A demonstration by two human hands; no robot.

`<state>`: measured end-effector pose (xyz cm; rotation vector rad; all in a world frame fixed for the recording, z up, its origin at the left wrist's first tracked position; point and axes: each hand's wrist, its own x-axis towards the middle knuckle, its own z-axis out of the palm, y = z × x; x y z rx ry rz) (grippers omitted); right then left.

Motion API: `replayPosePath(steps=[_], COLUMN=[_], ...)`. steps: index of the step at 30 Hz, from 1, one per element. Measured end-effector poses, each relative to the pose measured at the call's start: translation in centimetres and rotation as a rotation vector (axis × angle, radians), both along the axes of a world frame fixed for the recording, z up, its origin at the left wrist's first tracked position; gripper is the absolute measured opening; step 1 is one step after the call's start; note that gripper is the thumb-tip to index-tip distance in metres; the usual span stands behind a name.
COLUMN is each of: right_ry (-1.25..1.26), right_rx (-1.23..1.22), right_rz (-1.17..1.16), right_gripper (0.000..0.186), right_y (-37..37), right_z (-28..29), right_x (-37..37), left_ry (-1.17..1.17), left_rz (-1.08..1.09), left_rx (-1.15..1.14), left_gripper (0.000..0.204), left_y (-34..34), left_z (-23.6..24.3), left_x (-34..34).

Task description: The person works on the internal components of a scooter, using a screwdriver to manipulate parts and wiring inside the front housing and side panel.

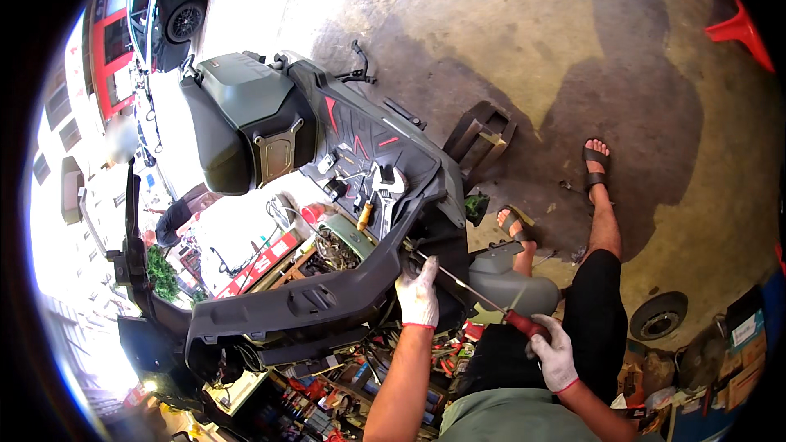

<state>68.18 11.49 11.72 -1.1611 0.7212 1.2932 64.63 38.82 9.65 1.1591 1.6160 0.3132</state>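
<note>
In its white glove, my right hand [557, 354] is closed round the red handle of a screwdriver [524, 323]. The long metal shaft slants up and left to the edge of a black scooter's panel [303, 299]. My left hand [418, 299], also gloved, is closed at that edge beside the shaft's tip; its fingertips and whatever they grip are hidden. On the scooter's floorboard [393, 135] lie an adjustable wrench [388, 196], a yellow-handled tool [364, 215] and some small parts.
A grey-green seat and case [250, 98] stand beyond the floorboard. Below the panel is a cluttered heap of tools [336, 401]. A small wheel [659, 315] lies at the right, near boxes [745, 344]. A red plastic chair [737, 24] is at the far right.
</note>
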Motion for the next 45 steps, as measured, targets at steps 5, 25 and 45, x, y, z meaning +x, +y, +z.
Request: replayPosePath(steps=[5, 25, 45], right_ry=[0.959, 0.84, 0.634], right_rx=[0.151, 0.026, 0.284], right_rz=[-0.364, -0.306, -0.325], right_gripper=[0.055, 0.054, 0.037], right_y=[-1.7, 0.1, -2.4], right_z=[-0.8, 0.2, 1.1], right_x=[2.7, 4.7, 2.5], left_ry=[-0.036, 0.293, -0.021], left_rz=[0.078, -0.284, 0.247], left_rx=[-0.068, 0.235, -0.237], left_gripper=[0.059, 0.057, 0.015], left_y=[0.0, -5.1, -13.3], left_z=[0.5, 5.5, 3.4], left_x=[1.1, 1.9, 0.2])
